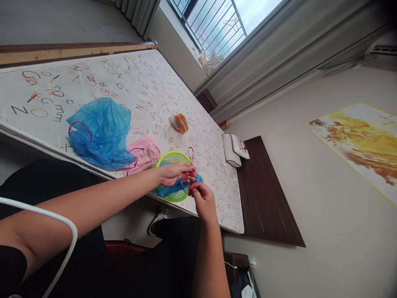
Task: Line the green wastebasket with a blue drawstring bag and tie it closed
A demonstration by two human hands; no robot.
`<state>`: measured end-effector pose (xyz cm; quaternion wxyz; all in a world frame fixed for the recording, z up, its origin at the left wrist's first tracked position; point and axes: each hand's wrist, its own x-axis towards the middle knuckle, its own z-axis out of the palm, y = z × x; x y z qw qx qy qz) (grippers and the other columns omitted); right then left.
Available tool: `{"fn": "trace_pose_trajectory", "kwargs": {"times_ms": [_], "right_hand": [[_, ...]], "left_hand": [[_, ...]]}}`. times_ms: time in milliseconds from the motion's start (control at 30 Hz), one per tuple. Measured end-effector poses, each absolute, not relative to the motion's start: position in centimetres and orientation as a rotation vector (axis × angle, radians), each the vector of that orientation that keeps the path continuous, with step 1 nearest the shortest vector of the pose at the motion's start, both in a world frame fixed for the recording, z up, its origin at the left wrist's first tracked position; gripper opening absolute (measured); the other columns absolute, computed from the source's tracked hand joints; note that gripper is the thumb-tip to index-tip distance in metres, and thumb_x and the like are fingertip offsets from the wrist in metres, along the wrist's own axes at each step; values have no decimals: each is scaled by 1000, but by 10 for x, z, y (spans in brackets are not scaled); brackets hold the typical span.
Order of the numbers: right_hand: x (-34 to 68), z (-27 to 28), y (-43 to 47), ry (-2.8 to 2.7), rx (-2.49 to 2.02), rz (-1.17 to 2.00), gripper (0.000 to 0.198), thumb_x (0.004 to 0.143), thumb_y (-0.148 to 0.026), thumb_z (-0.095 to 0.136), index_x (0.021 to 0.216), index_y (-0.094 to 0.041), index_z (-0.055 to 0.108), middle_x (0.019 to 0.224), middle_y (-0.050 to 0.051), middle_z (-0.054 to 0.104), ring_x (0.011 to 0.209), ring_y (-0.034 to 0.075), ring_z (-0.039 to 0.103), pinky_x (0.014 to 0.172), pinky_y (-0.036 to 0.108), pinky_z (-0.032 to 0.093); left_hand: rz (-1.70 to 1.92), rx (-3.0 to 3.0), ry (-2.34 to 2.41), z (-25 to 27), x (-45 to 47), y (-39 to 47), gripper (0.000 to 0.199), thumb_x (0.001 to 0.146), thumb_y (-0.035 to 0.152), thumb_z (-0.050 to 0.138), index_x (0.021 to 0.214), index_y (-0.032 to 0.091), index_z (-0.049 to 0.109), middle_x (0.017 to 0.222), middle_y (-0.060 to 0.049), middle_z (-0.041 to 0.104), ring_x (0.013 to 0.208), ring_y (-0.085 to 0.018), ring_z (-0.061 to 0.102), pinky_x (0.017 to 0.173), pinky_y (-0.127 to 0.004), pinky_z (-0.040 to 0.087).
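Observation:
My left hand (176, 172) pinches a red drawstring (191, 153), which loops up beyond the fingertips. Close beside it, my right hand (203, 198) is closed with its fingertips on the red string as well. Under both hands bunches a blue plastic bag (167, 190), partly inside a lime-green mesh basket (172, 157) at the edge of the mattress. The hands hide part of the bag and the basket. Left of the basket lie a pink cloth (145, 151) and a larger, crumpled blue plastic bag (107, 128) with its own red drawstring.
The letter-printed mattress (145, 91) carries an orange-brown item in clear wrapping (180, 123). Pillows (235, 149) rest by the dark headboard (266, 186). A white cable (71, 236) crosses in front of my left arm.

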<state>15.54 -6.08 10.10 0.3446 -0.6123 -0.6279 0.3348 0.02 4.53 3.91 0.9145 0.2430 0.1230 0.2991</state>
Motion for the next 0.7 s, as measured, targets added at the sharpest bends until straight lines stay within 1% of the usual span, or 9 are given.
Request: {"fn": "trace_pose_trajectory", "kwargs": {"times_ms": [67, 133, 167, 233, 267, 333, 433, 500, 700], "right_hand": [[161, 103, -60, -1672, -1528, 562, 19, 85, -23, 57, 94, -22, 74, 97, 4, 71, 94, 20, 65, 85, 33, 50], [165, 102, -57, -1639, -1460, 392, 31, 86, -24, 56, 111, -24, 74, 127, 7, 68, 121, 24, 60, 100, 39, 48], [167, 100, -55, -1626, -1445, 420, 38, 86, -25, 57, 121, -26, 72, 138, 7, 64, 131, 25, 56, 106, 42, 46], [168, 93, -50, -1608, -1447, 642, 50, 86, -28, 61, 136, -27, 65, 149, 7, 60, 139, 27, 53, 114, 46, 43], [169, 89, -48, -1585, -1454, 765, 53, 86, -31, 64, 139, -27, 62, 148, 8, 61, 137, 27, 55, 114, 46, 44], [169, 81, -46, -1528, -1490, 900, 54, 86, -35, 69, 139, -26, 62, 139, 9, 67, 128, 27, 62, 111, 45, 48], [171, 73, -45, -1484, -1597, 898, 47, 85, -41, 75, 128, -23, 68, 117, 7, 74, 109, 25, 66, 101, 41, 52], [172, 72, -46, -1483, -1657, 901, 41, 85, -43, 76, 120, -22, 70, 108, 6, 74, 100, 23, 66, 95, 39, 53], [169, 75, -46, -1586, -1711, 892, 33, 87, -46, 72, 108, -21, 71, 106, 6, 73, 100, 23, 64, 91, 35, 49]], "left_hand": [[578, 519, 209, 40, -2, 47, 30, 90, 37, 80, 93, 15, 60, 78, -2, 68, 65, -10, 65, 60, -21, 49], [541, 616, 153, 42, -4, 49, 38, 86, 44, 83, 91, 15, 59, 76, -1, 68, 65, -12, 65, 62, -23, 49], [538, 679, 142, 43, -5, 50, 41, 85, 48, 83, 90, 16, 59, 75, -1, 67, 65, -12, 65, 62, -23, 48], [560, 817, 167, 46, -6, 51, 44, 85, 55, 80, 90, 16, 60, 72, 0, 67, 64, -13, 64, 63, -24, 47], [569, 887, 196, 48, -6, 51, 44, 87, 56, 77, 90, 16, 61, 71, 0, 67, 64, -13, 64, 63, -25, 47], [570, 1047, 266, 51, -7, 50, 42, 90, 57, 71, 91, 16, 63, 72, -1, 67, 65, -14, 64, 64, -27, 48], [642, 1344, 413, 53, -10, 52, 36, 96, 52, 63, 89, 17, 67, 77, -2, 70, 70, -16, 65, 68, -28, 49], [765, 1513, 534, 53, -14, 55, 34, 98, 48, 58, 89, 18, 70, 81, -2, 72, 76, -17, 66, 71, -27, 49], [1000, 1792, 779, 50, -17, 59, 31, 101, 37, 56, 89, 17, 76, 90, -5, 76, 87, -20, 67, 80, -28, 47]]}}
